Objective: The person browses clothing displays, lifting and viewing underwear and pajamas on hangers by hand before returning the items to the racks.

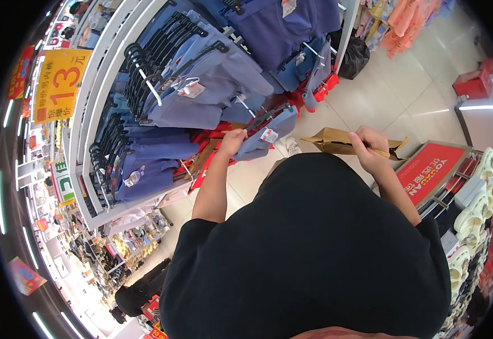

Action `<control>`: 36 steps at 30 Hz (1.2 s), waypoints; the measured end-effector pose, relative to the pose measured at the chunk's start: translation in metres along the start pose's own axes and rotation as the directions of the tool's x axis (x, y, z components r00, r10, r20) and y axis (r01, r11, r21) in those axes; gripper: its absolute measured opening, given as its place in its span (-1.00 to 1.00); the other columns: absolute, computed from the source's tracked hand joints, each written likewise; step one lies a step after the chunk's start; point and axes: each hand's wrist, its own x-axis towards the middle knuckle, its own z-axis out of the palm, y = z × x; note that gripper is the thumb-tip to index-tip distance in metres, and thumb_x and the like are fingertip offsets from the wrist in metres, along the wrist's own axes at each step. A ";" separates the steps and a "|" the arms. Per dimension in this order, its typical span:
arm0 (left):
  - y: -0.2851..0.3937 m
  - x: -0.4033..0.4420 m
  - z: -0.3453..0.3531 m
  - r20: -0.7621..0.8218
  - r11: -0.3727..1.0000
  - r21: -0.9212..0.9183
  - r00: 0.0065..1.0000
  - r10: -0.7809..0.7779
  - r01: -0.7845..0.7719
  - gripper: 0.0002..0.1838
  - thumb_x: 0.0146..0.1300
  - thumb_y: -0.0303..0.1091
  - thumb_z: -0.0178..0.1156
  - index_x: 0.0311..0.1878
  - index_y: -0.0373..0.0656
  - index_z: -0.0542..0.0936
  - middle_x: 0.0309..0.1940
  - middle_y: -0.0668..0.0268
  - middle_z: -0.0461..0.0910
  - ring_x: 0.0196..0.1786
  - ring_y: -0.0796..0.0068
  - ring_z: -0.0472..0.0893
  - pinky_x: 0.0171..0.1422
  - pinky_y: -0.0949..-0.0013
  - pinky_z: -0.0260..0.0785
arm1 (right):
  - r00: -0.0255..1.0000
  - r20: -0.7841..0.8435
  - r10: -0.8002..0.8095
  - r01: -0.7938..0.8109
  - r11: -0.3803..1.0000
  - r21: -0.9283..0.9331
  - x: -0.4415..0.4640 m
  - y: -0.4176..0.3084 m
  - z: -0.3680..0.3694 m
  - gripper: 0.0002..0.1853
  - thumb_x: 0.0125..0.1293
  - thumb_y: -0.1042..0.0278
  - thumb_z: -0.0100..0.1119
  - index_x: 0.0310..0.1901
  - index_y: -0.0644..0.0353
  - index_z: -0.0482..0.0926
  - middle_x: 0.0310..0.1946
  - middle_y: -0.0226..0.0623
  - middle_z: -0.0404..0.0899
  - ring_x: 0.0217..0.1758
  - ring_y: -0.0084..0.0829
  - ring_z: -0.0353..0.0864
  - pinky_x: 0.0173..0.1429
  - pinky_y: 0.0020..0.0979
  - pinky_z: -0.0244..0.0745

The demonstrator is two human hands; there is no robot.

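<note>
My left hand [235,142] is closed on the end of a black hanger [266,117]. From that hanger hangs a pair of blue underpants [264,138] with a white and red tag. Beside it are rows of similar blue underpants [212,85] on black hangers, on the rack to my left. My right hand [372,151] is closed around the edge of a brown paper bag [331,140], in front of my dark shirt. Part of the bag is hidden behind the fingers.
The white rack frame [82,169] stands on the left, under a yellow price sign [60,85]. To the right are a red sign [435,169] and pale clogs [469,217]. A black bag [353,57] sits on the tiled floor [421,113]. A person in dark clothes [139,294] is at the lower left.
</note>
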 end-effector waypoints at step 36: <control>0.169 0.169 0.151 -0.041 0.942 0.059 0.942 0.332 -0.330 -0.23 0.22 0.00 0.29 0.30 -0.38 0.31 0.25 -0.20 0.39 0.31 -0.07 0.43 0.35 0.08 0.30 | 0.997 -0.073 -0.034 0.016 0.972 -0.234 -0.006 -0.007 -0.006 -0.69 0.18 0.56 0.30 -0.62 0.24 0.38 -0.69 -0.26 0.40 -0.65 -0.30 0.37 -0.52 -0.32 0.24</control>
